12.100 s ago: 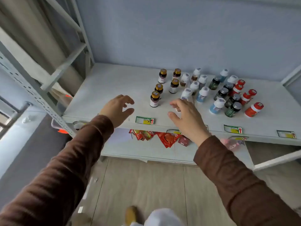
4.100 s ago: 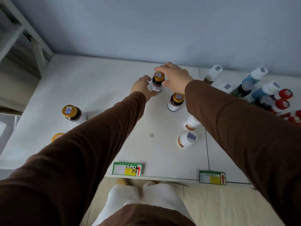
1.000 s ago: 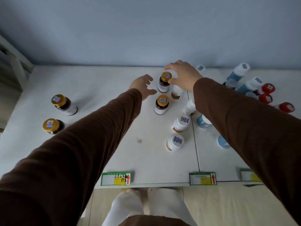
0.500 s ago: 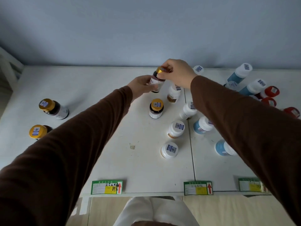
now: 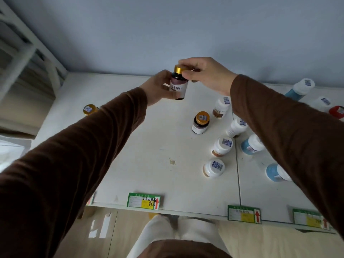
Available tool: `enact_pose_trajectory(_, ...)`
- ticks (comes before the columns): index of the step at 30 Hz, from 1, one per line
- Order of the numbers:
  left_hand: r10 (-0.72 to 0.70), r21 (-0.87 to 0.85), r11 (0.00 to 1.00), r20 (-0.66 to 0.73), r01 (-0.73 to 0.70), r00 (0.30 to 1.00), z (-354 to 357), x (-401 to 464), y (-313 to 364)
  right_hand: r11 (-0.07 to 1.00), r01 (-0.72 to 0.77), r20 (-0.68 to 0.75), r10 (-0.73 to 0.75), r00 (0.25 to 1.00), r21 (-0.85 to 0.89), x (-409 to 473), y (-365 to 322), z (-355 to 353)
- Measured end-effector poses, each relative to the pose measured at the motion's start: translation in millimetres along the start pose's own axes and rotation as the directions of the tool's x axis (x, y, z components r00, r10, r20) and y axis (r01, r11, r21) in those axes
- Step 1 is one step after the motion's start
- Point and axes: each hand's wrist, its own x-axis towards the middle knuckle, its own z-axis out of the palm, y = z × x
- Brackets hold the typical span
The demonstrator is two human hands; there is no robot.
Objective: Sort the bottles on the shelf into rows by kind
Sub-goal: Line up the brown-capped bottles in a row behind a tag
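Observation:
A dark bottle with a gold cap is held in the air above the white shelf. My right hand pinches its cap from the right, and my left hand wraps its body from the left. Another gold-capped dark bottle stands on the shelf below. A third gold cap shows at the far left, partly behind my left sleeve. Several white-capped brown bottles form a line to the right, with blue bottles beyond them.
A red cap peeks out at the right edge. Price tags hang on the shelf's front edge. A blue wall closes the back, and a white shelf frame rises at the left. My white trousers show below.
The rear gold-capped bottle has been lifted off the shelf; both hands now hold it in the air, raised and nearer to me. The view has shifted right, hiding one left bottle.

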Motion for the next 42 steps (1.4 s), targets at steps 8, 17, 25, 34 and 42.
enact_pose_trajectory(8,0.165,0.301,0.948,-0.196,-0.100,0.967,-103,-43,-14,0.960,0.120,-0.154,-0.162,0.975,-0.254,44,-71,91)
enact_pose_trajectory(17,0.065,0.602,0.795,-0.200,0.071,0.978,-256,-76,-82,0.896,-0.047,-0.160,-0.027,0.987,-0.441,95,-107,212)
enact_pose_trajectory(25,0.017,0.627,0.768,-0.219,0.128,0.976,-278,-79,-132,0.830,-0.154,-0.157,0.081,0.984,-0.536,126,-104,262)
enact_pose_trajectory(34,-0.002,0.638,0.756,-0.218,0.144,0.976,-275,-83,-143,0.818,-0.159,-0.165,0.080,0.983,-0.552,136,-94,280)
enact_pose_trajectory(42,0.129,0.709,0.703,-0.203,0.055,0.971,-271,-83,-117,0.862,-0.144,-0.220,0.040,0.975,-0.485,120,-99,269)
